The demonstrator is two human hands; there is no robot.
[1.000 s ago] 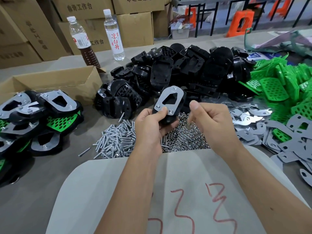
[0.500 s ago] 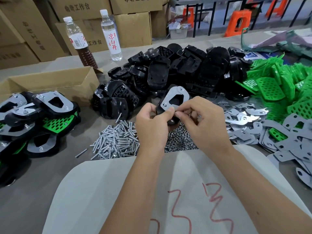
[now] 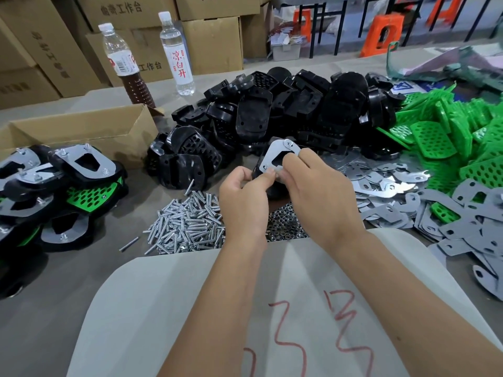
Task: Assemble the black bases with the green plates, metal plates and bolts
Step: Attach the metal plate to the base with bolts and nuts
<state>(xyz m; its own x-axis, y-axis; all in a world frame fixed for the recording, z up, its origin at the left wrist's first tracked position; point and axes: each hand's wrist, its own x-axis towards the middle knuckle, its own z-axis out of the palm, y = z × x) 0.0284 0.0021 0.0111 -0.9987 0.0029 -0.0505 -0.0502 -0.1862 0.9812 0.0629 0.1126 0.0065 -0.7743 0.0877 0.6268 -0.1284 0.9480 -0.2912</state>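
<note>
A: What lay nearest to the person?

B: A pale sheet (image 3: 190, 308) with red handwriting that I could not read. Just above it, both hands were together at the centre. The left hand (image 3: 242, 202) gripped the black base (image 3: 257, 170) by its near edge, and the right hand (image 3: 318, 186) pinched at the near corner of the metal plate (image 3: 275, 156) lying on that base. What the right fingertips held was too small to tell.

A: How would this piece handle, in your opinion?

B: I judged it stiff and rather light. The base is hard plastic and the plate is thin sheet metal, maybe a little slippery at its edge. I would take it by the rim of the base, thumb on the plate, so the layers do not slide.

A: And further away?

B: The bolts (image 3: 187, 221) were piled at about 9 o'clock from the hands, with small nuts (image 3: 285, 224) below the hands at 6 o'clock. Finished assemblies (image 3: 68, 186) were stacked far at 9 o'clock. Loose metal plates (image 3: 408, 202) lay at 3 o'clock, green plates (image 3: 449, 137) at 2 o'clock, and the heap of black bases (image 3: 285, 104) at 12 o'clock.

A: Any writing to read?

B: The clear bottle (image 3: 178, 53) at 11 o'clock carried red characters 凉白开. The cardboard boxes (image 3: 212, 42) behind showed 工作台. The label of the brown bottle (image 3: 123, 63) was blurred.
</note>
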